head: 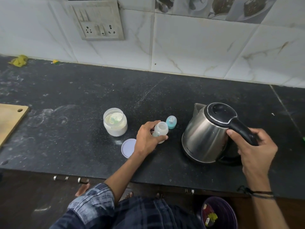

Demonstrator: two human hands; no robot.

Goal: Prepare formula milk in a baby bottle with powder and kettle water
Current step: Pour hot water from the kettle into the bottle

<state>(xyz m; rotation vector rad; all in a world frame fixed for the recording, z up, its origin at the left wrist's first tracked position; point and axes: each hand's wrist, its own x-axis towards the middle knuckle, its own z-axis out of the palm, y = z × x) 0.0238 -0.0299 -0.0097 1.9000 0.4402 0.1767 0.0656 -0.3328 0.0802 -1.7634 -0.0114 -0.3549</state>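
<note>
A small clear baby bottle (160, 131) stands open-topped on the black counter (82, 100); my left hand (147, 140) grips its side. Its blue teat cap (171, 122) stands just behind it. To the left is an open plastic jar of white powder (115, 122) with a scoop inside, and the jar's white lid (128, 148) lies flat in front of it. On the right a steel kettle (203, 138) with a black lid sits on its base; my right hand (257, 151) grips its black handle.
A wooden board (9, 119) lies at the counter's left edge. Yellow scraps (19, 60) sit by the tiled wall, under a switch panel (99, 22). A purple bin (219, 214) with wrappers stands on the floor at the lower right.
</note>
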